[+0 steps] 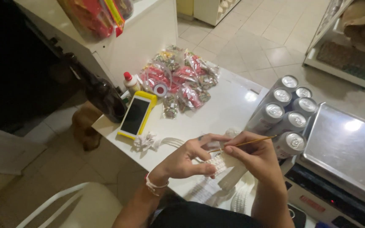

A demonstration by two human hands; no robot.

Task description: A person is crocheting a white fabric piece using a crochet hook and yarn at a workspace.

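On the table: white top [229, 105], pale tiled floor beyond it, white chair at the lower left.
Left hand [191, 157]: closed, thumb and fingers pinching the white crochet piece [217, 165].
Right hand [254, 153]: closed on a thin hook [243, 144], which points left across the piece.
Crochet piece: between both hands, touching both, at the near table edge.
Left of the hands: yellow phone [137, 115], small white crochet flower [145, 140].
Beyond the hands: wrapped sweets [182, 80], glue bottle [130, 82].
Right of the hands: cans [286, 112], scale [343, 147].
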